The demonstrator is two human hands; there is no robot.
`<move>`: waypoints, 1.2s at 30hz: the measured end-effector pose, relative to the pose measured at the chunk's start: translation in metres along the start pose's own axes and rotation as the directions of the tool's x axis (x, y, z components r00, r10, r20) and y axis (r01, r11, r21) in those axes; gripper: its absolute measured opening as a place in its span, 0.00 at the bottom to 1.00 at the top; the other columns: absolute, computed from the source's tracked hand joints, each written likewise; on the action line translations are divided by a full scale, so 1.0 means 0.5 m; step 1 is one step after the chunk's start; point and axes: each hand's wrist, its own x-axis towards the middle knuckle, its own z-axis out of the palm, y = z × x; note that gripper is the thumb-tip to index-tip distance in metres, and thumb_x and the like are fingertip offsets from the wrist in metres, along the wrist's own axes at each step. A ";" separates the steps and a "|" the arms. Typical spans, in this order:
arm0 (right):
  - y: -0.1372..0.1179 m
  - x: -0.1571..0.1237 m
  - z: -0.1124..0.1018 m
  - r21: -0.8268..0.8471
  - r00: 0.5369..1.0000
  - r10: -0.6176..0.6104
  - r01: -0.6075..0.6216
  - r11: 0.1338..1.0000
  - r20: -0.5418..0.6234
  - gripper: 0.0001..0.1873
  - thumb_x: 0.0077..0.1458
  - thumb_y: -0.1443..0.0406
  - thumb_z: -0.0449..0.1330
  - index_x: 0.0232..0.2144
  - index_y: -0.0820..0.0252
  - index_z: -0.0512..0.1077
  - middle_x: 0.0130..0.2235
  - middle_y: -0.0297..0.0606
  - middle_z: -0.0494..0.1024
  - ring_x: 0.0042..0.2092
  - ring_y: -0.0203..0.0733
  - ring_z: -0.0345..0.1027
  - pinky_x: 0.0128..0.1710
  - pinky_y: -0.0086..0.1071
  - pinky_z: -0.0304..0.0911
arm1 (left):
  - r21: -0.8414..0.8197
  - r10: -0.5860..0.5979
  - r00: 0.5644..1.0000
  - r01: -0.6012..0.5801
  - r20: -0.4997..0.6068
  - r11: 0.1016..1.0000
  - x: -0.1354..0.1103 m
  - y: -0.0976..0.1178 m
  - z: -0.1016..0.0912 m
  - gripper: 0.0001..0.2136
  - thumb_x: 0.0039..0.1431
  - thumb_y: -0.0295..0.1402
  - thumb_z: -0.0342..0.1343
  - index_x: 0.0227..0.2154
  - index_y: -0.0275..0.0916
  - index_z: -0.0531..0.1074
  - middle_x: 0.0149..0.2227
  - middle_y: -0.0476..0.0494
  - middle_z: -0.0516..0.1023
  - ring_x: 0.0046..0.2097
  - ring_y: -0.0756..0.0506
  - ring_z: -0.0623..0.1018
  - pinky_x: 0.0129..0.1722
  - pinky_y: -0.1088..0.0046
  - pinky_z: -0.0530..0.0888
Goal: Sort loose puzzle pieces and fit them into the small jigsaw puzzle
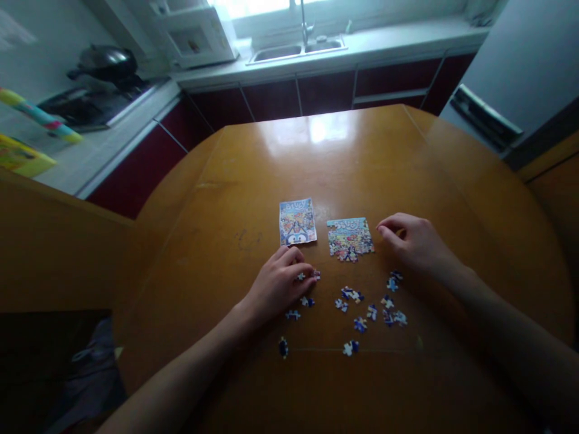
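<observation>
A partly joined jigsaw puzzle [350, 236] lies on the wooden table, its lower edge uneven. Left of it is a printed picture sheet [297, 222] with a blue-and-white figure at the bottom. My left hand [284, 277] rests below the sheet, fingers curled, with thumb and fingertips closed at a small puzzle piece [316, 275]. Another pale piece [301, 276] shows under its fingers. Just right of the joined puzzle, my right hand [414, 242] has thumb and forefinger pinched together; whatever may be between them is hidden.
Several loose puzzle pieces [360, 324] are scattered below the joined part, some beside my left hand. The round-ended table [226, 199] reaches toward a counter with a sink [294, 51]. A stove with a dark pan [108, 63] stands at the left.
</observation>
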 end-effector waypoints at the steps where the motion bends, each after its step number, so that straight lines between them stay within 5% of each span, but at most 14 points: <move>1: 0.000 0.000 0.000 0.002 1.000 0.000 0.000 1.000 -0.002 0.10 0.58 0.62 0.56 0.31 0.59 0.77 0.34 0.41 0.80 0.33 0.42 0.70 0.33 0.36 0.63 | -0.003 -0.004 1.000 0.004 0.010 1.000 0.000 0.001 -0.002 0.03 0.61 0.32 0.60 0.37 0.42 0.78 0.38 0.44 0.71 0.41 0.46 0.70 0.40 0.68 0.73; 8: 0.000 0.000 -0.003 0.022 1.000 0.003 -0.002 1.000 -0.003 0.11 0.58 0.62 0.57 0.32 0.60 0.77 0.34 0.41 0.79 0.32 0.42 0.70 0.32 0.36 0.63 | 0.028 0.045 0.999 -0.045 0.012 0.999 0.006 -0.001 -0.004 0.03 0.61 0.31 0.59 0.33 0.41 0.77 0.37 0.45 0.72 0.41 0.46 0.70 0.39 0.69 0.72; 13: -0.005 -0.003 0.012 0.044 1.000 -0.031 0.031 0.999 0.001 0.10 0.59 0.63 0.57 0.31 0.60 0.77 0.33 0.40 0.78 0.32 0.42 0.69 0.32 0.37 0.63 | 0.072 0.132 0.990 -0.127 -0.059 0.989 0.053 0.009 -0.001 0.04 0.60 0.34 0.60 0.33 0.41 0.77 0.36 0.45 0.72 0.40 0.46 0.69 0.41 0.68 0.71; 20: -0.028 -0.018 0.060 0.065 0.947 -0.322 0.321 0.945 0.009 0.08 0.61 0.66 0.58 0.37 0.58 0.78 0.41 0.42 0.77 0.46 0.46 0.67 0.47 0.41 0.66 | 0.108 0.182 0.982 -0.176 -0.054 0.979 0.110 0.014 0.031 0.03 0.60 0.33 0.60 0.33 0.42 0.78 0.36 0.45 0.72 0.40 0.46 0.68 0.42 0.68 0.71; 36: -0.048 -0.033 0.082 -0.025 0.876 -0.440 0.453 0.891 0.200 0.14 0.63 0.67 0.55 0.46 0.52 0.79 0.46 0.44 0.73 0.50 0.49 0.62 0.49 0.45 0.64 | 0.074 0.267 0.960 -0.261 -0.089 0.963 0.092 -0.018 0.038 0.06 0.62 0.30 0.60 0.41 0.46 0.78 0.36 0.46 0.70 0.38 0.47 0.66 0.39 0.71 0.70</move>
